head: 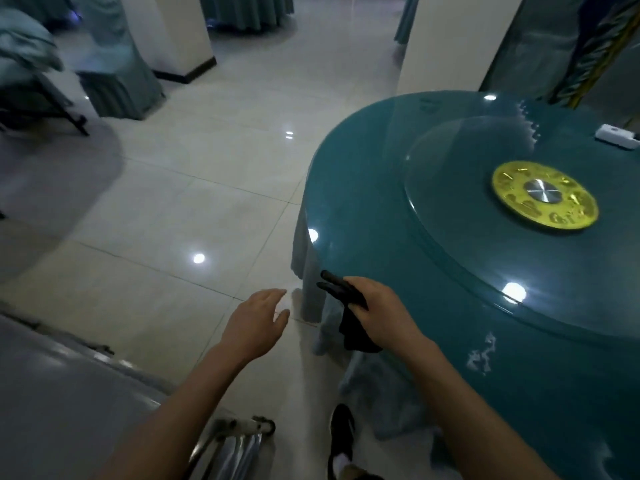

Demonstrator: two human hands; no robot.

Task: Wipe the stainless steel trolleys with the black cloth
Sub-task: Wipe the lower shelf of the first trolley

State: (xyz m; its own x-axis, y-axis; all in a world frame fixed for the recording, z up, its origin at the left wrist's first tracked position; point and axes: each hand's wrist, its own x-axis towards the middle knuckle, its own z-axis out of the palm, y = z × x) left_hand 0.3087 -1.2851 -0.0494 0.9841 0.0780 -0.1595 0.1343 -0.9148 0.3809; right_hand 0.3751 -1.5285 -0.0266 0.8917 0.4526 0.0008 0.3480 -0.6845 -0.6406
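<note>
As I stood beside trolley (69, 393), my right hand (377, 310) gripped black cloth (353, 330), bunched for wiping, right of trolley; my left hand (256, 323) hung relaxed, empty, ready to steady it.

A black cloth (353, 327), a teal counter (433, 278) with a gold disc (545, 199), and a pale cream tiled floor (207, 168).
</note>
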